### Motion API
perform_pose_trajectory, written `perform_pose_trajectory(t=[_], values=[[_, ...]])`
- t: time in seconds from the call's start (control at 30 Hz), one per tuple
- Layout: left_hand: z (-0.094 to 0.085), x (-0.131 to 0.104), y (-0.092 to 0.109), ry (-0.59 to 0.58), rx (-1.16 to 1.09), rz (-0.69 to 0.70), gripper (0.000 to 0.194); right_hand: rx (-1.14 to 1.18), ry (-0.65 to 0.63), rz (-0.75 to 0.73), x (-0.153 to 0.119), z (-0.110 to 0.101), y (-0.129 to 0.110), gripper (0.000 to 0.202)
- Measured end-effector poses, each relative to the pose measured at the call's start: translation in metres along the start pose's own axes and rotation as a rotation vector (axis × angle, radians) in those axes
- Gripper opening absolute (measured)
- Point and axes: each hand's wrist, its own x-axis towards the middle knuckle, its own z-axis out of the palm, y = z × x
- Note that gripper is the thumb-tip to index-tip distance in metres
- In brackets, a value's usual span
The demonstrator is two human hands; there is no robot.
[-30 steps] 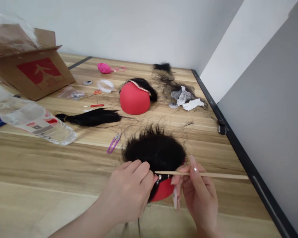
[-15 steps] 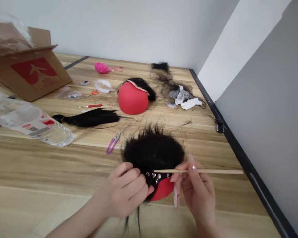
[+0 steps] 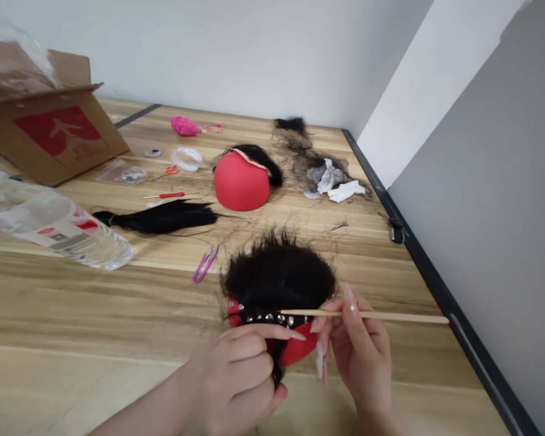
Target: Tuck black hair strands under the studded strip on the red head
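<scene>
A black hairpiece (image 3: 279, 272) sits on a red rounded form (image 3: 297, 348), its near edge studded with several shiny pinheads. My left hand (image 3: 238, 372) is in front of it, index finger stretched toward the red surface. Its other fingers are curled around a lock of black hair (image 3: 279, 369) that hangs from the near edge. Between the thumb and fingers of my right hand (image 3: 356, 339) lies a thin wooden stick (image 3: 404, 316). The stick is nearly level, and its left tip meets the hair just above the row of pinheads.
Purple thread snips (image 3: 204, 264) lie left of the hairpiece. Behind are a black hair bundle (image 3: 163, 216), a water bottle (image 3: 63, 227), a second red form (image 3: 240, 181), a red-handled tool (image 3: 170, 195), orange scissors (image 3: 170, 172) and a cardboard box (image 3: 63, 133). Loose hair and crumpled paper (image 3: 330, 175) are farther right.
My left hand has moved down and toward me, and its index finger has straightened to the right. More of the studded edge shows. My right hand and the stick have barely moved.
</scene>
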Motion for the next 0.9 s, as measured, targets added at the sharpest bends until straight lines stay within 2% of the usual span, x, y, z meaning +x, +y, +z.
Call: perform_pose_trajectory(t=[0.1, 0.17, 0.67, 0.9], values=[[0.0024, 0.0023, -0.0018, 0.092, -0.119, 0.016, 0.038, -0.016, 0.018, -0.017, -0.0003, -0.0002, 0.0015, 0.024], [0.0039, 0.0025, -0.0023, 0.11, -0.121, 0.02, 0.037, -0.034, 0.033, -0.032, -0.0007, 0.0001, 0.0024, 0.023], [0.0101, -0.0042, -0.0043, 0.095, -0.054, 0.103, 0.034, -0.157, 0.101, -0.091, -0.0036, 0.0015, 0.0044, 0.025], [0.0097, -0.0051, -0.0044, 0.079, -0.04, 0.113, 0.032, -0.183, 0.139, -0.068, -0.005, 0.0036, 0.0042, 0.026]])
